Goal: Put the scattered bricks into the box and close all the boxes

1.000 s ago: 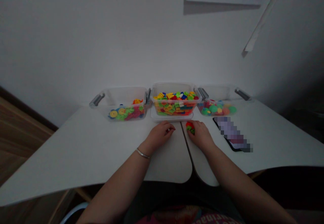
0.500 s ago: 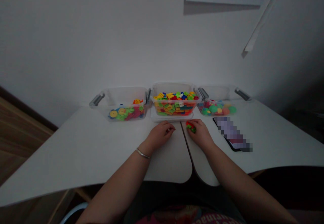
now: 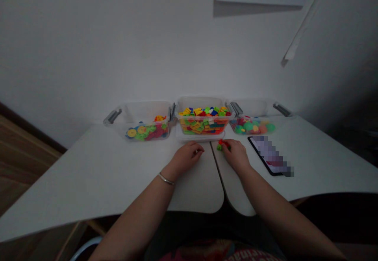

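Observation:
My right hand rests on the white table just right of the seam, fingers closed around a small red-and-green plastic toy piece. The fingers cover much of that piece, so its exact shape is unclear. To the left of the seam, my left hand lies on the tabletop with loosely curled fingers and nothing visible in them. Just beyond both hands stands a clear plastic box of colourful building blocks, set on a pale lid.
A second clear box with gear-like pieces stands at the left. Another box, holding round coloured pieces, is at the right. A phone lies right of my right hand. A dark seam divides the table. The wall rises behind.
In my right hand the toy piece has turned or shifted a little, and more of its green part shows left of the fingers. My left hand stays put.

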A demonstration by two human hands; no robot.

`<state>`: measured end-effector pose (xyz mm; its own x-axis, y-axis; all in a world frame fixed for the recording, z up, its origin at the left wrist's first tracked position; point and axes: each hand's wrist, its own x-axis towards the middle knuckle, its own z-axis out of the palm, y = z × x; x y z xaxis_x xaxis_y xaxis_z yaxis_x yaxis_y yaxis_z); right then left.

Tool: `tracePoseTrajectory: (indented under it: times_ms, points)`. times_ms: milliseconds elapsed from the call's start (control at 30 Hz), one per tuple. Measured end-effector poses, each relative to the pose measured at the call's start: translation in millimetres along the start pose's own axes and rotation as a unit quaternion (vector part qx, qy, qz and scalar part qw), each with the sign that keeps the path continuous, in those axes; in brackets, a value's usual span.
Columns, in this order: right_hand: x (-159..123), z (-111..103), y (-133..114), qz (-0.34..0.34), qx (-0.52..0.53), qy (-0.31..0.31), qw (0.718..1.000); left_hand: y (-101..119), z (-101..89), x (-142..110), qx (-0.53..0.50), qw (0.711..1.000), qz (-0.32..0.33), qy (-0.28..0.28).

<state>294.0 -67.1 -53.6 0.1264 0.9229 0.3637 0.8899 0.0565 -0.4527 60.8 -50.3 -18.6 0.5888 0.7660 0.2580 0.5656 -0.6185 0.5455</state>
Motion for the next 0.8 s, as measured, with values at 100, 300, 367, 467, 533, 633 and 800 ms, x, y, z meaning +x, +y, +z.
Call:
tracePoseTrajectory:
  times_ms: [100, 300, 367, 467, 533, 633, 800]
  points:
    - [-1, 0, 3, -0.001, 0.037, 0.022, 0.999, 0, 0.4, 0, 0.002, 1.000, -0.004, -0.001]
    - [1, 1, 3, 0.037, 0.226, 0.124, 0.966, -2, 0.3, 0, 0.003, 1.000, -0.007, -0.001]
    - [6, -3, 1, 0.032, 0.262, 0.164, 0.950, -2, 0.0, -1, 0.003, 1.000, -0.003, -0.001]
    - [16, -13, -7, 0.001, 0.288, 0.210, 0.934, -3, 0.4, -2, 0.001, 1.000, -0.007, -0.003]
    - [25, -22, -15, -0.016, 0.287, 0.229, 0.930, -3, 0.8, -2, 0.003, 1.000, -0.008, -0.007]
    - [40, -37, -27, -0.050, 0.263, 0.254, 0.929, -4, 1.0, -3, 0.006, 1.000, -0.007, -0.007]
    - [66, -52, -42, -0.095, 0.187, 0.271, 0.939, -4, 0.8, -3, 0.000, 1.000, -0.018, -0.007]
